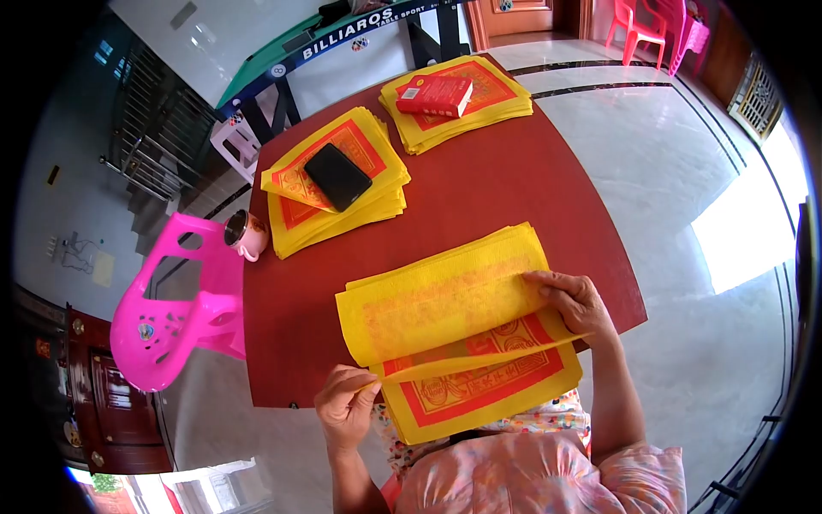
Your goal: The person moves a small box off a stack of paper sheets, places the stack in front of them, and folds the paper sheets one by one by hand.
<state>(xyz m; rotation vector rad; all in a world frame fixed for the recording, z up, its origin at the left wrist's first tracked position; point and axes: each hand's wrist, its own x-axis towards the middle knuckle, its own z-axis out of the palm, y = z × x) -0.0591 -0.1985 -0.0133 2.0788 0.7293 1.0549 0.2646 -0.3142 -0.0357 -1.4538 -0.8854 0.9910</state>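
Yellow paper sheets (445,300) with red printing lie near the table's front edge, the upper part folded over. My left hand (347,407) pinches the near left corner of a lifted sheet. On the right, my right hand (574,301) grips the folded paper at its right edge, thumb and fingers together. Below the lifted edge, a flat sheet (488,385) shows its red printed panel and overhangs the table edge. Farther off, a black phone (338,176) rests on a left paper stack (300,231), and a red book (435,95) on another stack (509,107).
The dark red table (291,343) has a pink cup (247,236) at its left edge. Beside it stands a pink chair (205,300). A billiards table (334,43) is beyond the far edge, and a red chair (638,30) stands at the far right.
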